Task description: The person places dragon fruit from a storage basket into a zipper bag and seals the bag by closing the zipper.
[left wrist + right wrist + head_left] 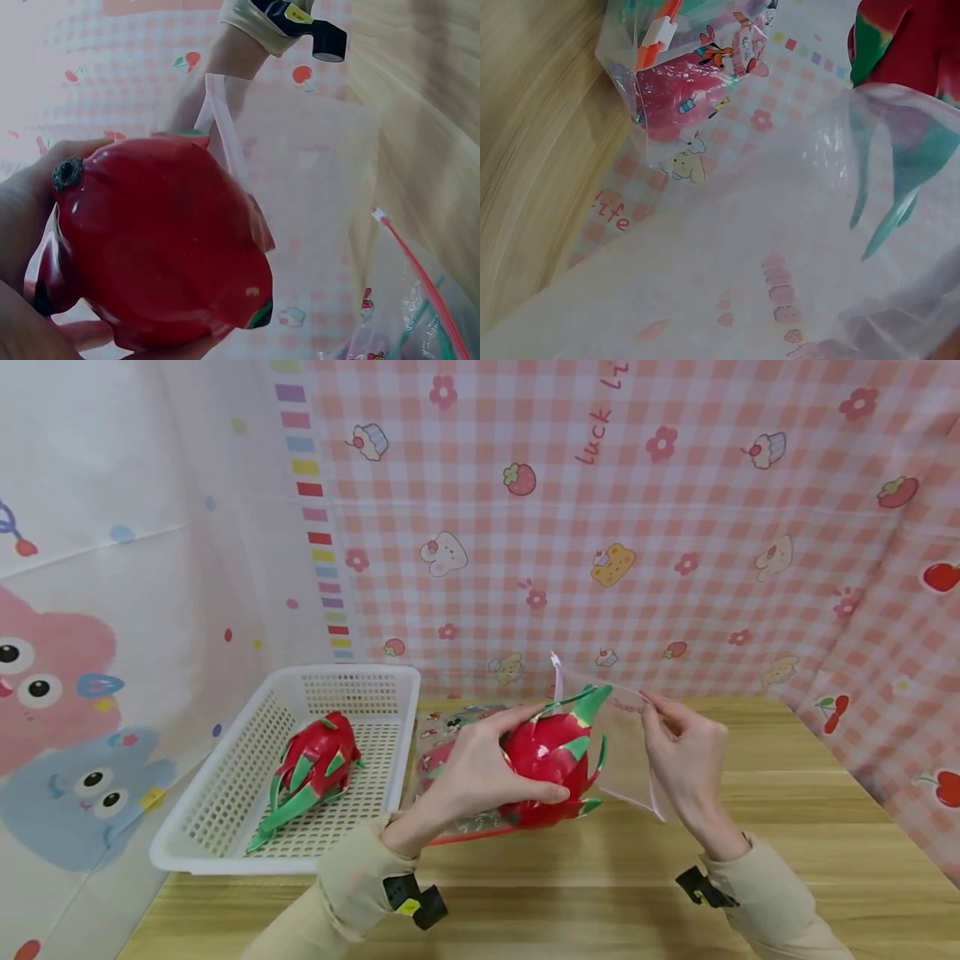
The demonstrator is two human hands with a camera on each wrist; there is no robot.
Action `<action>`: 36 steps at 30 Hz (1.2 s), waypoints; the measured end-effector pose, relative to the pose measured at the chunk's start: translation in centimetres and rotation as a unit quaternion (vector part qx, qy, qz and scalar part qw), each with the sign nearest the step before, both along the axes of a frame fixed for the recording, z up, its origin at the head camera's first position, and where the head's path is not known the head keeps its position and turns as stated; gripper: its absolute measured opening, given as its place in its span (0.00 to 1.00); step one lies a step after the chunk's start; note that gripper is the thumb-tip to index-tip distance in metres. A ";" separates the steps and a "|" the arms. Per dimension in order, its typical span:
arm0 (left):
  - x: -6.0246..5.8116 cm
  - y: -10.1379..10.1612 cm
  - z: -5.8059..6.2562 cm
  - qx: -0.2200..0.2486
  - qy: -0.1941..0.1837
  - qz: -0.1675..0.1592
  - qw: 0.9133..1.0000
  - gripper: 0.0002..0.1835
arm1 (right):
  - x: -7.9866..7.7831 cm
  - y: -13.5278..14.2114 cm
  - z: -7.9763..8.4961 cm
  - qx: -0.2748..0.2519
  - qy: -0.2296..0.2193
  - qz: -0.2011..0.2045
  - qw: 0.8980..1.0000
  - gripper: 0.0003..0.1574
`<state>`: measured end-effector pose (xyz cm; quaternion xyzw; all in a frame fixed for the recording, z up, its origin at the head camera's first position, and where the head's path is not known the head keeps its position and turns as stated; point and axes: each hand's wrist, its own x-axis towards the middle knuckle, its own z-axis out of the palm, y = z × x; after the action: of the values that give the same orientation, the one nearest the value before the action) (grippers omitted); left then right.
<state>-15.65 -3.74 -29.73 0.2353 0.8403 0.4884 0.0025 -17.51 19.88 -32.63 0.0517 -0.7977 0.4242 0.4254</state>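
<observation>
My left hand [474, 766] grips a red dragon fruit [542, 753] with green-tipped scales, thumb across its near side. In the left wrist view, the smooth end with a dark stem spot faces the camera. My right hand [686, 756] pinches the edge of a translucent zip bag [628, 752], holding its mouth spread toward the fruit. In the right wrist view, the fruit's green tips [900, 202] show through the bag's film [727, 247], while much of its red body stays outside the rim.
A white plastic basket [405, 718] at the left contains another dragon fruit [318, 756]. Behind my left hand lies a cartoon-printed zip bag [697, 82] with a red slider strip and a red and green fruit inside. Patterned cloth [562, 527] rises behind the wooden table [750, 860].
</observation>
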 end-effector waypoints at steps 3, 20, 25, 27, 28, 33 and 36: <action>-0.1 0.5 0.0 0.000 0.009 0.013 1.000 0.43 | 0.0 -0.1 0.0 0.027 0.008 -0.005 1.000 0.12; -2.3 2.0 1.2 0.153 -0.211 0.059 0.964 0.38 | 1.0 -0.9 0.2 0.162 -0.014 -0.036 0.986 0.11; -2.3 2.0 1.0 0.161 -0.214 0.064 0.961 0.37 | 0.9 -1.0 0.3 0.144 -0.014 -0.029 0.989 0.11; -2.3 2.2 0.9 0.139 -0.188 0.067 0.970 0.38 | 0.9 -1.1 0.3 0.139 -0.019 -0.025 0.990 0.12; -2.2 2.3 0.8 0.125 -0.170 0.069 0.975 0.38 | 0.9 -1.2 0.3 0.137 -0.021 -0.024 0.990 0.12; -1.9 3.1 0.5 0.081 -0.075 0.081 0.991 0.38 | 0.8 -1.2 0.0 0.113 -0.024 -0.014 0.993 0.11; -1.7 3.7 0.1 0.060 -0.024 0.095 0.993 0.40 | 0.7 -1.1 0.0 0.084 -0.020 -0.009 0.996 0.11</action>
<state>-17.39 -0.09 -29.58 0.1420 0.8278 0.5415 -0.0377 -16.79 18.77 -32.67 0.0715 -0.8396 0.3524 0.4071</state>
